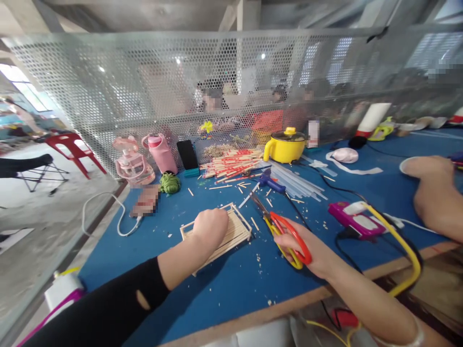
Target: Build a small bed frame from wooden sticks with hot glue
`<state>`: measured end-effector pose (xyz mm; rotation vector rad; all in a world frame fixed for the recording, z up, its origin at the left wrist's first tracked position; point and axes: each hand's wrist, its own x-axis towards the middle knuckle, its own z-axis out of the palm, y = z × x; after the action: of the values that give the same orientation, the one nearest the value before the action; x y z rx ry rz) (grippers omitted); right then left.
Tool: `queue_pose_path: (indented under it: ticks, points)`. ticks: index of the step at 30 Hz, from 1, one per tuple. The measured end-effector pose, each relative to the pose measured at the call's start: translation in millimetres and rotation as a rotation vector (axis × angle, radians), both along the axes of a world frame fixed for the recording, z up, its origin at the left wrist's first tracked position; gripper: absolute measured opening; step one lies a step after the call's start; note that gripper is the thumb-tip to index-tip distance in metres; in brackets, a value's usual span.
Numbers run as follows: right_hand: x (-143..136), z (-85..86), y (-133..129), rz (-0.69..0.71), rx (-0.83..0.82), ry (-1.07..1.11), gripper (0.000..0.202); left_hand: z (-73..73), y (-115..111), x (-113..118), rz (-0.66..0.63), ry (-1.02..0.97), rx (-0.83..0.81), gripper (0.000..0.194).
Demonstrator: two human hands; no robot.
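My left hand (pixel 211 228) is closed over a small rack of pale wooden sticks (pixel 237 230), low over the blue table. Its fingertips are hidden behind the fist. The rack has a slatted floor, a raised stick rim and short legs. In my right hand (pixel 304 243) is a pair of scissors (pixel 269 217) with one red and one yellow handle loop, my fingers through the loops. Their blades point up and left, slightly parted, beside the rack and apart from it. A blue glue gun (pixel 271 182) lies just beyond the blade tips.
Red-wrapped wooden sticks (pixel 231 164) and clear glue sticks (pixel 292 179) lie behind. A yellow pot (pixel 287 146), pink bottle (pixel 162 153), phone (pixel 187 154) and green yarn (pixel 170 183) line the mesh screen (pixel 152 86). At right are a purple power strip (pixel 356 219) and another person's hand (pixel 430 168).
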<state>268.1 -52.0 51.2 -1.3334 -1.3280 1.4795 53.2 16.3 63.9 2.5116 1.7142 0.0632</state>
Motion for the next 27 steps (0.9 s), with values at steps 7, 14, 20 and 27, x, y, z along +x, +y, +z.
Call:
queue_pose_path:
  ticks: [7,14,20,27]
  points:
    - [-3,-4.3,2,0.058,-0.022,0.057,0.03,-0.9,0,7,0.009,0.046,0.011,0.027]
    - [3,-10.8,-3,0.091,-0.067,0.325,0.016,1.1,0,2,-0.018,0.131,0.071,0.027]
    - [11,-10.9,-3,0.054,0.002,0.341,0.02,2.7,-10,-1,-0.133,0.23,0.102,0.026]
    - [7,-1.0,-6,0.024,0.022,0.113,0.042,4.8,-22,1,-0.294,0.239,0.086,0.024]
